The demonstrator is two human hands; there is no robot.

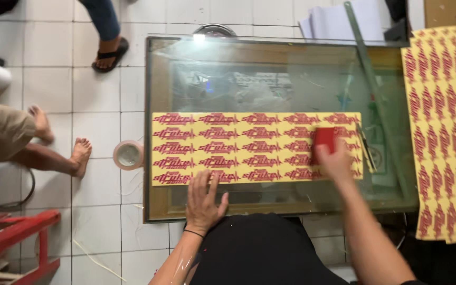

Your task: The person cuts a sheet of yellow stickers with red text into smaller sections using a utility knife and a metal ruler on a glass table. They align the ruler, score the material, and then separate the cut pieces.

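Glass-topped table (186, 79) fills most of the view, wooden frame underneath, on a white tiled floor (69, 68). Second yellow printed sheet (444, 132) hangs over the table's right end. On the glass lies the yellow sticker sheet (249, 148) — long, flat, rows of red logos, running across the near half of the table. A long green ruler (376, 100) lies diagonally across the right side of the glass, past the sheet's end. Left hand (203, 200) is flat, fingers spread, pressing down on the near edge of the sheet. Right hand (336, 161) grips a red squeegee (324, 140) — fingers closed around it, block pressed onto the sheet near its right end. Tape roll (128, 154) sits at the table's left edge. Other people's bare feet (80, 155) and a sandalled foot (109, 50) on the tiles at left.
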